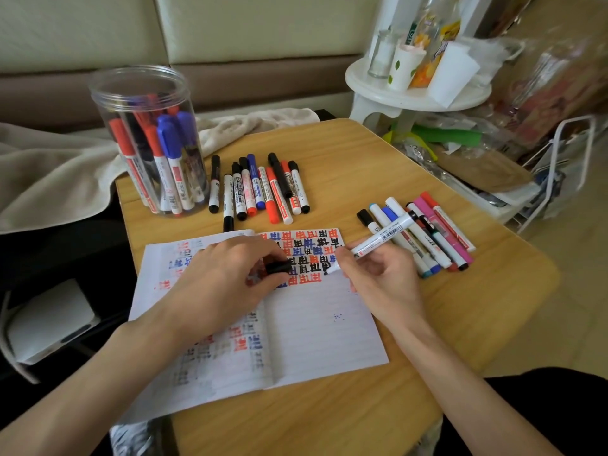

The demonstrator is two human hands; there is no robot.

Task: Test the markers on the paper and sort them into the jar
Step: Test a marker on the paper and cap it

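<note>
An open lined notebook (316,324) lies on the wooden table, its top rows filled with red, blue and black test marks. My right hand (378,281) holds a white uncapped marker (378,240) with its tip touching the page among the marks. My left hand (227,284) rests on the page and pinches the black cap (278,267). A clear plastic jar (148,143) at the back left holds several red, blue and black markers. One group of capped markers (263,189) lies behind the notebook. A second group of markers (424,235) lies right of it.
A beige blanket (56,179) is draped at the table's left edge. A white round side table (418,90) with cups and bottles stands at the back right, beside cluttered bags and a white wire rack (559,179). A white box (49,320) sits low on the left.
</note>
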